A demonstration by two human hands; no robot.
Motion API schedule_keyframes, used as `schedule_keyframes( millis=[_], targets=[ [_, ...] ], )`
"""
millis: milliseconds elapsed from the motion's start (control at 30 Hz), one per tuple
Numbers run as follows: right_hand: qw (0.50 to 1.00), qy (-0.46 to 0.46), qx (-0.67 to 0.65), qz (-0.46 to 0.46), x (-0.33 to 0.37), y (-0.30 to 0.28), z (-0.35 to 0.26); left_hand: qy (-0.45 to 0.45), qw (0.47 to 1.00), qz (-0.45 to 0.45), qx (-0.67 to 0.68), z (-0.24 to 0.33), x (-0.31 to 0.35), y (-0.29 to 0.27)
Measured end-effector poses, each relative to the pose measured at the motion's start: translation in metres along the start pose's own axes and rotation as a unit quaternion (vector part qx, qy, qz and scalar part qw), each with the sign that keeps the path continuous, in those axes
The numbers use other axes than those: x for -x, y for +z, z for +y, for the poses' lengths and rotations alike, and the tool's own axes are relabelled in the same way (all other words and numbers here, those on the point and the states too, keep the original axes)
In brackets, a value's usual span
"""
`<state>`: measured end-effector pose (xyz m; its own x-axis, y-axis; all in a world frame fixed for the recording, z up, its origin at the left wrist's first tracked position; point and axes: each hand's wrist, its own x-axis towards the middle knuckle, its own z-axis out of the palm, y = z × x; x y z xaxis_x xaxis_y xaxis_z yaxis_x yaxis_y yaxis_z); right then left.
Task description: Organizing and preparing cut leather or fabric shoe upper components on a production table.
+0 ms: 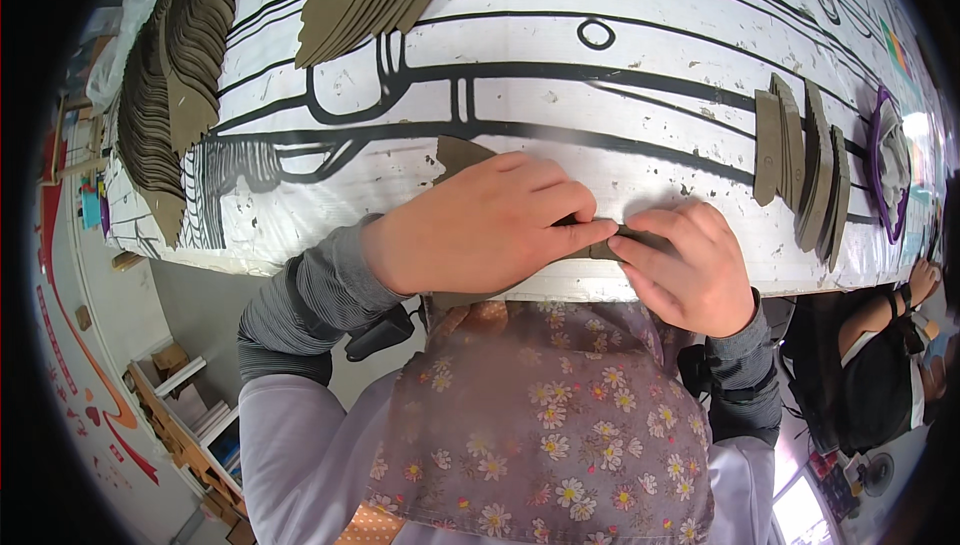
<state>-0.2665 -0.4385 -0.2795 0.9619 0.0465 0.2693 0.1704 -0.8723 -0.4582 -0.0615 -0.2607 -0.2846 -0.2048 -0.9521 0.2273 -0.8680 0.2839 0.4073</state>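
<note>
An olive-brown flat cut piece (460, 157), cloth-like or leather-like, lies under and between my hands at the table's near edge. Its pointed end sticks out beyond my left hand, and a narrow strip of it shows between my fingertips. My left hand (485, 223) is closed, thumb and forefinger pinching the piece. Close beside it, my right hand (690, 263) pinches the same strip between thumb and bent fingers. My palms hide much of the piece, so its full outline cannot be made out.
Fanned stacks of similar brown pieces lie at the far left (205, 45), far middle (370, 5) and right (800, 165) of the white table (560, 160) with black line drawings. A purple-rimmed container (885, 165) stands at the right. Another person's arm (880, 320) rests beyond it.
</note>
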Motion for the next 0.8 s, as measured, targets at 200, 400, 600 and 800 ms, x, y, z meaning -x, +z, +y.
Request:
schedule_keyframes(
  millis=[200,400,600,800],
  targets=[
    [1.0,0.007,0.0,0.003,0.0009,0.001,-0.0006,-0.003,1.0,-0.003,0.011,0.0024,-0.0009,-0.0012],
    [1.0,0.011,0.001,0.007,0.0017,0.0018,-0.0007,0.025,0.999,-0.018,0.013,-0.0016,0.0048,-0.0003],
    [1.0,0.013,-0.009,0.005,0.0016,0.0007,-0.0006,0.039,0.998,-0.046,0.024,-0.0054,0.0037,-0.0067],
    [1.0,0.016,-0.006,0.005,0.0022,-0.0001,-0.0007,0.027,0.999,-0.024,-0.005,0.0003,0.0024,-0.0037]
  ],
)
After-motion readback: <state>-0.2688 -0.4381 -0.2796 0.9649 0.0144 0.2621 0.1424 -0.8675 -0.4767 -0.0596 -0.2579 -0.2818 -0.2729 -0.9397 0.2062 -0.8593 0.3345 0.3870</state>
